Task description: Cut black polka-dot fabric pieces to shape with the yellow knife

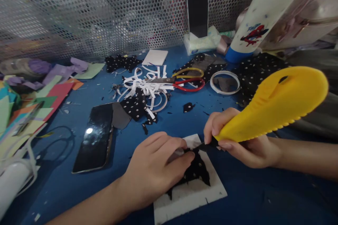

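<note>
Here, the right hand (239, 144) grips a yellow tool (274, 105); the left hand (155, 168) pinches black fabric (197, 171).

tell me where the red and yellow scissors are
Head view, upper centre: the scissors lie on the blue table, between the white paper strips on their left and the tape ring on their right.

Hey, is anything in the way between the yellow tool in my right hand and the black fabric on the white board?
Nothing visible. The right hand holds the yellow tool with its dark tip right at the fabric on the board. The left hand holds down the fabric beside the tip, close but not between them.
</note>
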Tool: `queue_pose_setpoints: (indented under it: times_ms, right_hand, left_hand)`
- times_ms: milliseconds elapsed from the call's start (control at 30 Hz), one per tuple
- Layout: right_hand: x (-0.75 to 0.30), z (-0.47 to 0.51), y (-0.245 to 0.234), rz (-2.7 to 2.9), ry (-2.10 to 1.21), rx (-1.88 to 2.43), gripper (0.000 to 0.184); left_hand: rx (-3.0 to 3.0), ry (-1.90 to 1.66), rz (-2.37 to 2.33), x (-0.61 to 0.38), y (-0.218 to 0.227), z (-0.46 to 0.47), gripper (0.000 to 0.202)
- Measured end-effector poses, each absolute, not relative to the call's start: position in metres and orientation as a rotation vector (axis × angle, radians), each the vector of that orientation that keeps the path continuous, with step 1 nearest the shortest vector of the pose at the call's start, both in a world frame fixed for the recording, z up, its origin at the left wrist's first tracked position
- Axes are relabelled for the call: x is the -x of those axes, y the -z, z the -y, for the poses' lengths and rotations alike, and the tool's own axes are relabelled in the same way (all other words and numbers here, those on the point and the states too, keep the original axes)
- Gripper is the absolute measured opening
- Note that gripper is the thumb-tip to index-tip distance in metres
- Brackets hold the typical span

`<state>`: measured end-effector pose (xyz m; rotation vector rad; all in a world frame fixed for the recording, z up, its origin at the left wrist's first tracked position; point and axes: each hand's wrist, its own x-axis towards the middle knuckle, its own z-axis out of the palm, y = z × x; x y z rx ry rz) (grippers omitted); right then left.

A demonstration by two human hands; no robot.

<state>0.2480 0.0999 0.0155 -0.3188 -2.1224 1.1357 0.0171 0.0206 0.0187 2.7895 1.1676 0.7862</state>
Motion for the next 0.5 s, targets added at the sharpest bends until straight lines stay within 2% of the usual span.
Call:
queue_pose_setpoints:
  times_ms: [500]
  right_hand:
    - [-0.2477,-0.0972,-0.0148,2.064,-1.301,0.331,0.023]
  left_hand:
    - [-2.839,-0.798,-1.106,-0.0181,-0.0162,-0.0193,0.017]
